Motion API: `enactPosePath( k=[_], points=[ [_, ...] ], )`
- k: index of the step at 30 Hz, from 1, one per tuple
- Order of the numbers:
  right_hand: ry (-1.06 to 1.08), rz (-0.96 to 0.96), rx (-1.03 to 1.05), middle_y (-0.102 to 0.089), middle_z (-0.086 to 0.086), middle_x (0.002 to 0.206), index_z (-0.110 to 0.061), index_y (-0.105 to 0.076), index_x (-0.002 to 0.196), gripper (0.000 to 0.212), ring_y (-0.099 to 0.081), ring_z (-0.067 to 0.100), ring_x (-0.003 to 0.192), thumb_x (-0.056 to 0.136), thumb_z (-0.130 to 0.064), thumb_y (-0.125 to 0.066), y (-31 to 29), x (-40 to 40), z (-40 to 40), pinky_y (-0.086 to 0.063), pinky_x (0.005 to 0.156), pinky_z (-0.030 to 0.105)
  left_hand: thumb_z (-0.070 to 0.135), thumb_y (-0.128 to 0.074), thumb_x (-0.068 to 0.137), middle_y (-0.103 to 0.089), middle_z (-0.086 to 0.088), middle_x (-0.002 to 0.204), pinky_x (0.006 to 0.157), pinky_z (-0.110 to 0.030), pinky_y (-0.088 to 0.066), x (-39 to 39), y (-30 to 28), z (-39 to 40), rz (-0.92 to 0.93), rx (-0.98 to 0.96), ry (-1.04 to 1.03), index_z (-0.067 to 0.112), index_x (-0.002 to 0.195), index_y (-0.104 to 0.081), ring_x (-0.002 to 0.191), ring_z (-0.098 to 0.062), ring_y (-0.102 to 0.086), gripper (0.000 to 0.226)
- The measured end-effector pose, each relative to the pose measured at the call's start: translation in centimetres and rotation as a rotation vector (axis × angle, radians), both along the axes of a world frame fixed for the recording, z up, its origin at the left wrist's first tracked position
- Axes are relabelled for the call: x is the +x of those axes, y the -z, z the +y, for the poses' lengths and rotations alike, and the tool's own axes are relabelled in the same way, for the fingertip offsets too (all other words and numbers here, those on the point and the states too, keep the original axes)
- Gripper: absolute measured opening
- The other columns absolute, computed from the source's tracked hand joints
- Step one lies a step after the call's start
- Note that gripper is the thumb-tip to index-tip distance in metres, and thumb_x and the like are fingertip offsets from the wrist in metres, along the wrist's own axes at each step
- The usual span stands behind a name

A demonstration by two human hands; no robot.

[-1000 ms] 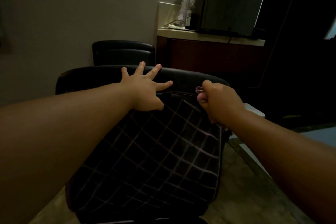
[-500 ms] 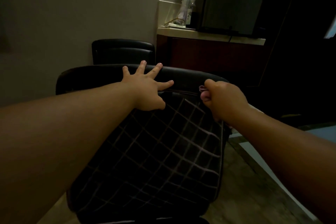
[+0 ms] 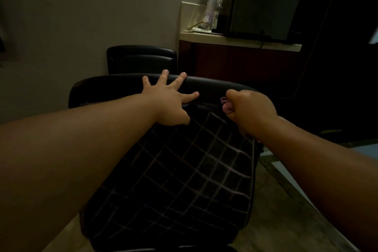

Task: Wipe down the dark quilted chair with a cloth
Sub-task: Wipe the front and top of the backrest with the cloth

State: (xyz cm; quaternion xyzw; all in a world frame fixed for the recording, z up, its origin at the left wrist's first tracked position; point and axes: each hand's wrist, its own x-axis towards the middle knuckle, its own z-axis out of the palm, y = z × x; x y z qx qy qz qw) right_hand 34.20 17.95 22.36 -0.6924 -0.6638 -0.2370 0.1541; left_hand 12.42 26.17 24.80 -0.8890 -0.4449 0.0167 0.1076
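Head view: chair (image 3: 173,180) fills centre. Left hand (image 3: 169,102) is kept splayed flat on its top edge. Right hand (image 3: 249,110), fisted on cloth (image 3: 226,104), has crept toward 12 o'clock; 1 corner pass judged underway.

Cloth (image 3: 226,104) mostly hidden inside the fisted right hand (image 3: 252,109).

Lighting was dim. A plain wall (image 3: 86,16) stood behind a second dark chair (image 3: 141,58). To its right, a reddish-brown cabinet (image 3: 235,61) with a pale countertop (image 3: 241,40) carried a spray bottle (image 3: 212,6) and a dark screen (image 3: 266,0). The floor (image 3: 272,217) appeared pale stone.
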Motion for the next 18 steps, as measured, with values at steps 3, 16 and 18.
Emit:
enactPosePath(
  k=[3,16,18],
  points=[
    [0.038,-0.011,-0.035,-0.047,-0.012,0.075,-0.028,-0.048,0.087,0.011,-0.05,0.009,0.067,0.093,-0.03,-0.057,-0.2,0.9,-0.5,-0.047,0.06,0.03,0.063,-0.051,0.093,0.029,0.004,0.167,0.115,-0.076,0.004,-0.2,-0.1,-0.1,-0.013,0.001,0.025,0.062,0.154,0.0,0.152,-0.04,0.026,0.079],
    [0.055,0.023,-0.047,-0.049,-0.013,0.072,-0.029,-0.047,0.081,0.017,-0.049,0.008,0.065,0.092,-0.028,-0.059,-0.9,0.0,-0.7,-0.04,0.058,0.028,0.058,-0.052,0.095,0.026,0.003,0.168,0.122,-0.067,0.0,-4.3,-0.7,0.1,-0.02,0.038,0.02,0.058,0.155,0.003,0.154,-0.035,0.021,0.081],
    [0.047,0.026,-0.031,-0.05,-0.011,0.075,-0.028,-0.047,0.084,0.015,-0.053,0.012,0.07,0.092,-0.031,-0.059,-0.8,-0.5,-0.3,-0.045,0.062,0.03,0.06,-0.052,0.095,0.03,0.004,0.166,0.119,-0.072,-0.001,-5.8,-0.4,0.3,-0.037,0.018,-0.06,0.063,0.152,0.007,0.152,-0.04,0.023,0.082]
  ],
)
